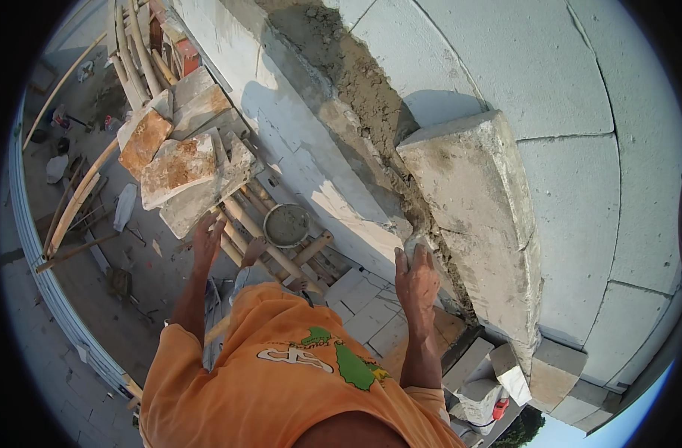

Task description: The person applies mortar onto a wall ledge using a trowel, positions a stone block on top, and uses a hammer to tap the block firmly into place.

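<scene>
My right hand (417,287) is at the edge of a block wall, fingers closed round a small pale grey thing (415,242) whose kind I cannot make out. Beside it, a strip of wet grey mortar (378,101) runs along the wall top. Thick, rough concrete slabs (468,175) stand along the right side of that strip. My left hand (207,245) hangs with fingers apart, just below a stack of broken concrete slabs (183,170); nothing shows in it. Between my two hands, nearer the left, a round bucket (286,225) holds grey mortar.
Bamboo poles (244,220) form a scaffold under the slabs and near my feet. A littered floor (151,291) lies far below on the left. Large pale blocks (568,190) make up the wall at right. A red tool-like object (500,408) sits at lower right beside block pieces.
</scene>
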Demonstrator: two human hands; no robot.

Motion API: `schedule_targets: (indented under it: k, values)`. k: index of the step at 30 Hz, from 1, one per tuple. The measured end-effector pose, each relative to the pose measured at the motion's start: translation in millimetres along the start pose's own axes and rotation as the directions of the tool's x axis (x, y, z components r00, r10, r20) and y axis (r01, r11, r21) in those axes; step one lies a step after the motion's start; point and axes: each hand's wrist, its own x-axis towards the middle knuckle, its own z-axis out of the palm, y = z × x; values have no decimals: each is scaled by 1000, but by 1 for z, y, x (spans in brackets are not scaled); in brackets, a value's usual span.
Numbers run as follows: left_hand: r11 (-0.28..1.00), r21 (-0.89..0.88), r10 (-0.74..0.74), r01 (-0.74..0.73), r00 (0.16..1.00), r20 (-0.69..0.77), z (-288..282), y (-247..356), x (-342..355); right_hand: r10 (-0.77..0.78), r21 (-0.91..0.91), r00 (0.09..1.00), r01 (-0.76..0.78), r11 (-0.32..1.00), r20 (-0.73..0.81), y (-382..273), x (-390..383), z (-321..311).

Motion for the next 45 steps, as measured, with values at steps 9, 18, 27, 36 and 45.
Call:
schedule_targets:
  k: [9,18,27,36,45]
  values:
    - [990,119,87,-76,992,-92,12,4,10,6,-83,999,-3,997,33,-15,29,-6]
    - [979,177,122,-105,989,-90,-5,34,18,-37,-108,998,31,994,-56,6,28,-4]
    - [995,86,58,-44,984,-168,7,24,22,43,-89,997,-48,995,-61,2,13,-19]
    - [992,87,104,-95,989,-108,44,34,36,-35,-74,999,32,997,-38,-40,9,18]
    - [993,83,73,-82,991,111,52,62,52,170,137,979,-154,979,-113,-2,10,11]
